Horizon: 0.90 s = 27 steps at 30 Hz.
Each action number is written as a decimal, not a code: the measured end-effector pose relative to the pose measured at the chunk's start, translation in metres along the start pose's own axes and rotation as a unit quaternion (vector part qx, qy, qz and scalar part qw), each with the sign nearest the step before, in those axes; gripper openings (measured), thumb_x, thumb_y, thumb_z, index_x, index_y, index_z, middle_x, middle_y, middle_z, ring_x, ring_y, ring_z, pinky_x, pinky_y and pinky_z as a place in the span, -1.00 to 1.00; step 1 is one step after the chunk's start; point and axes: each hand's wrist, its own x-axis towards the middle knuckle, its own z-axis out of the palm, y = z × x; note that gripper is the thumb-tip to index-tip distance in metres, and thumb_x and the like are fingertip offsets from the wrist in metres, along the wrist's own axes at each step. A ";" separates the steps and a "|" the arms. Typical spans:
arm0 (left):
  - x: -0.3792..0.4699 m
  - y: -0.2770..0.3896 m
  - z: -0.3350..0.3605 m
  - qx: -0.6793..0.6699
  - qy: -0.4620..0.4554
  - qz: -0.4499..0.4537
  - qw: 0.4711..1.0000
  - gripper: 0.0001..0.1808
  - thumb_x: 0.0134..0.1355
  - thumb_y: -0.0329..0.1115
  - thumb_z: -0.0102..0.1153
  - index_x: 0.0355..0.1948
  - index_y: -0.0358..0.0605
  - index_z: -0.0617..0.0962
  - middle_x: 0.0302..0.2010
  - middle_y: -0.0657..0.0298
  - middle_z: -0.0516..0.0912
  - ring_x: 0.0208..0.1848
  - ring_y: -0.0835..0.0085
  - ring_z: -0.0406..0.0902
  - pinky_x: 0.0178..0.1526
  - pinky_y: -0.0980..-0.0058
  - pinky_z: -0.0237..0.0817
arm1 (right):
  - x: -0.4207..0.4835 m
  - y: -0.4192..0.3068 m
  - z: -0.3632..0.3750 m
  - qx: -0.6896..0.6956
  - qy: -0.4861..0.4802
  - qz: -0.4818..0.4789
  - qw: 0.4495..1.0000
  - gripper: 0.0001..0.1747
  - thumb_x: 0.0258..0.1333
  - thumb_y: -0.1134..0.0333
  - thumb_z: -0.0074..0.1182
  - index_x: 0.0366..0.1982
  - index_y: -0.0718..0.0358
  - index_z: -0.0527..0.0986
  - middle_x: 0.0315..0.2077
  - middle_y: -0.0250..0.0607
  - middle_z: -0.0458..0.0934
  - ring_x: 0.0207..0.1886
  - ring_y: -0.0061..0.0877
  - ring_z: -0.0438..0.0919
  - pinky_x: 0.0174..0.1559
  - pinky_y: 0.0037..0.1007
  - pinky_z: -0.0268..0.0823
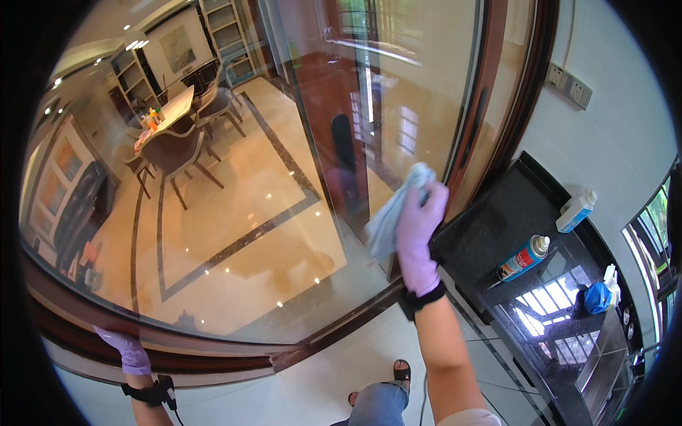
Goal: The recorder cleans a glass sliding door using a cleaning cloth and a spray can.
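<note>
My right hand (421,229), in a purple glove with a black band at the wrist, is closed on a light blue cloth (393,213). The cloth is bunched above the fingers, hangs down to the left, and lies against or just in front of the glass door pane (341,160). At the lower left my left hand (125,349), gloved in purple too, rests by the brown door frame (213,362); its fingertips are hard to make out, and no object shows in it.
On the right, a black stone counter (479,234) holds an aerosol can (525,259), a white bottle (576,211) and a spray bottle with a blue part (599,297). Wall sockets (569,85) are above. Chairs (173,152) and a dining table (178,106) stand beyond the glass.
</note>
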 end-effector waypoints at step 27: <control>0.003 0.002 0.000 -0.062 0.062 -0.066 0.994 -0.31 0.33 0.10 -0.34 0.29 -0.20 0.26 0.23 0.06 0.36 0.22 0.10 0.34 0.25 0.13 0.19 | 0.038 0.107 0.005 -0.108 0.134 -0.072 0.982 -0.69 0.28 0.39 -0.12 -0.03 0.44 0.38 -0.10 -0.03 0.37 -0.06 -0.29 0.36 0.05 -0.33 0.18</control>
